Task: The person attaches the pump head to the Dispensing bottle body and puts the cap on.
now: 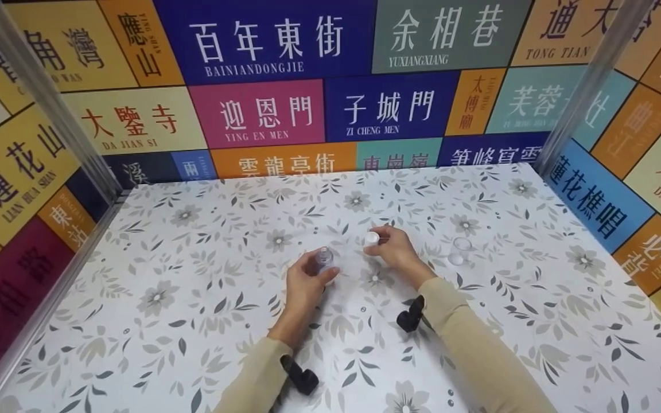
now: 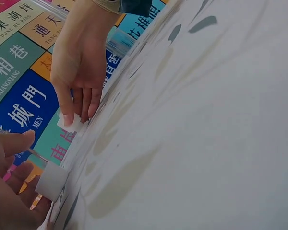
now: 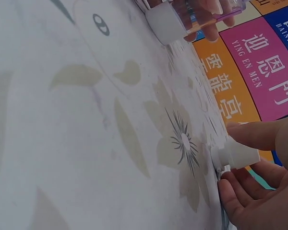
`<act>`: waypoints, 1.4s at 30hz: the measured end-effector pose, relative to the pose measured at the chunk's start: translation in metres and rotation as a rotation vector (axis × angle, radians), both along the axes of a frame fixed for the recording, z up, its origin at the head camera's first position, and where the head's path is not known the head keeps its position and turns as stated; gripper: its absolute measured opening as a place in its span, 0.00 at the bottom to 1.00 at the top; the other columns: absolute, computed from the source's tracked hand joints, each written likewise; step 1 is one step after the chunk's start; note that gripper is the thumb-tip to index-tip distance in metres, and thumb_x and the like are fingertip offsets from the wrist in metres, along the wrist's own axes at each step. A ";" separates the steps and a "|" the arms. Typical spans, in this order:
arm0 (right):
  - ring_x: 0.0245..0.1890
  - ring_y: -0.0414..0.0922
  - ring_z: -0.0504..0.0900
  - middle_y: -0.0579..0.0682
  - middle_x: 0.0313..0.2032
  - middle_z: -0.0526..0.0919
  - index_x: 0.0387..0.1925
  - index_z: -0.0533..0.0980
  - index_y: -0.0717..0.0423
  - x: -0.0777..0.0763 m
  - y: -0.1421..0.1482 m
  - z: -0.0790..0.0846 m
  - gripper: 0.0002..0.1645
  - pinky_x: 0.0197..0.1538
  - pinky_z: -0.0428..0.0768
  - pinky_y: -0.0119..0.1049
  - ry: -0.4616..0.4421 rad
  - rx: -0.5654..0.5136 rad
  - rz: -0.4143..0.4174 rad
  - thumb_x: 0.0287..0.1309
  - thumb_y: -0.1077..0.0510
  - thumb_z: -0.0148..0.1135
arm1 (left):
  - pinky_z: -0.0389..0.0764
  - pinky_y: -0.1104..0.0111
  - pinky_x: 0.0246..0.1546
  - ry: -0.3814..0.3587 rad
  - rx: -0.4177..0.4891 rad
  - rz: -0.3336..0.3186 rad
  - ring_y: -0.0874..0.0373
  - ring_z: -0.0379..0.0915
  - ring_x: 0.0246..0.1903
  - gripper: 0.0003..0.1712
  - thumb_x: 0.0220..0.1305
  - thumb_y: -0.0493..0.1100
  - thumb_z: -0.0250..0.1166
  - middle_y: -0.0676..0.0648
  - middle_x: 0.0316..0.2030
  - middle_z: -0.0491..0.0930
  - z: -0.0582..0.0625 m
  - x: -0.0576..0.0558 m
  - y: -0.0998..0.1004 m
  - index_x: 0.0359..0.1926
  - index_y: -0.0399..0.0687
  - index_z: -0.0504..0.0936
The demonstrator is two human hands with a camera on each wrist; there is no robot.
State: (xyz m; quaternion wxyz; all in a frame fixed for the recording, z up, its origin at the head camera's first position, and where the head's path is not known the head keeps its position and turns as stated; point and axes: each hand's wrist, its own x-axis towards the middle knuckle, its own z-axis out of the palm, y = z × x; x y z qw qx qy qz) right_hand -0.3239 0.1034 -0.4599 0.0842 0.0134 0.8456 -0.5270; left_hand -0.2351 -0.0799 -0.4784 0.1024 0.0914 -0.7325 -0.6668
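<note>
My left hand (image 1: 306, 280) grips a small clear bottle (image 1: 325, 258) close over the patterned tabletop, thumb on one side and fingers on the other. In the right wrist view, a wide white band (image 3: 165, 23) shows at the end of the bottle nearest the table. To the right, my right hand (image 1: 397, 250) pinches a small white cap-like piece (image 1: 372, 237) between thumb and fingers. That white piece (image 3: 237, 154) has a narrower end facing the tabletop in the right wrist view. A short gap separates the two hands.
A small clear cup-like piece (image 1: 460, 251) stands on the table right of my right hand. The floral-patterned tabletop (image 1: 221, 367) is bordered by panels (image 1: 261, 112) with large printed characters at the back and sides. Clear strips (image 1: 588, 86) run up the corners.
</note>
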 end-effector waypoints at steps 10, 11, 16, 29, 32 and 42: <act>0.56 0.56 0.79 0.64 0.54 0.81 0.59 0.75 0.67 -0.002 0.001 -0.005 0.28 0.63 0.77 0.44 0.055 0.042 0.008 0.56 0.65 0.68 | 0.80 0.59 0.61 -0.003 -0.005 0.007 0.42 0.79 0.58 0.31 0.54 0.32 0.73 0.32 0.56 0.82 -0.002 0.001 0.001 0.61 0.34 0.78; 0.56 0.56 0.80 0.64 0.54 0.81 0.58 0.75 0.67 -0.003 0.001 -0.005 0.27 0.63 0.77 0.44 0.059 0.044 0.011 0.56 0.65 0.68 | 0.80 0.59 0.60 -0.008 -0.007 0.010 0.43 0.79 0.57 0.30 0.55 0.33 0.73 0.32 0.55 0.82 -0.001 0.002 0.001 0.61 0.35 0.79; 0.56 0.56 0.79 0.64 0.54 0.81 0.58 0.75 0.66 -0.003 0.002 -0.006 0.27 0.65 0.76 0.44 0.060 0.020 0.003 0.56 0.65 0.68 | 0.82 0.60 0.56 -0.005 -0.021 0.017 0.43 0.81 0.54 0.29 0.54 0.32 0.73 0.32 0.53 0.84 0.000 0.003 0.001 0.60 0.35 0.80; 0.57 0.53 0.80 0.62 0.56 0.82 0.59 0.76 0.63 0.000 0.007 -0.001 0.27 0.64 0.77 0.42 0.035 -0.037 -0.010 0.57 0.64 0.68 | 0.83 0.61 0.55 -0.033 -0.026 0.012 0.47 0.82 0.51 0.25 0.55 0.34 0.73 0.36 0.50 0.86 0.002 0.002 0.002 0.56 0.40 0.83; 0.55 0.50 0.81 0.61 0.57 0.82 0.60 0.77 0.61 0.000 0.006 0.000 0.27 0.61 0.79 0.39 0.013 -0.067 -0.012 0.58 0.62 0.68 | 0.83 0.61 0.54 -0.027 -0.034 0.015 0.47 0.83 0.51 0.24 0.55 0.34 0.73 0.36 0.50 0.86 0.003 0.002 0.002 0.54 0.40 0.84; 0.56 0.49 0.81 0.61 0.60 0.81 0.62 0.77 0.58 0.004 0.002 0.002 0.29 0.48 0.81 0.27 0.038 -0.139 -0.015 0.57 0.61 0.70 | 0.84 0.65 0.49 -0.007 -0.012 0.015 0.49 0.83 0.48 0.26 0.54 0.32 0.73 0.35 0.49 0.86 -0.001 0.001 0.003 0.57 0.36 0.82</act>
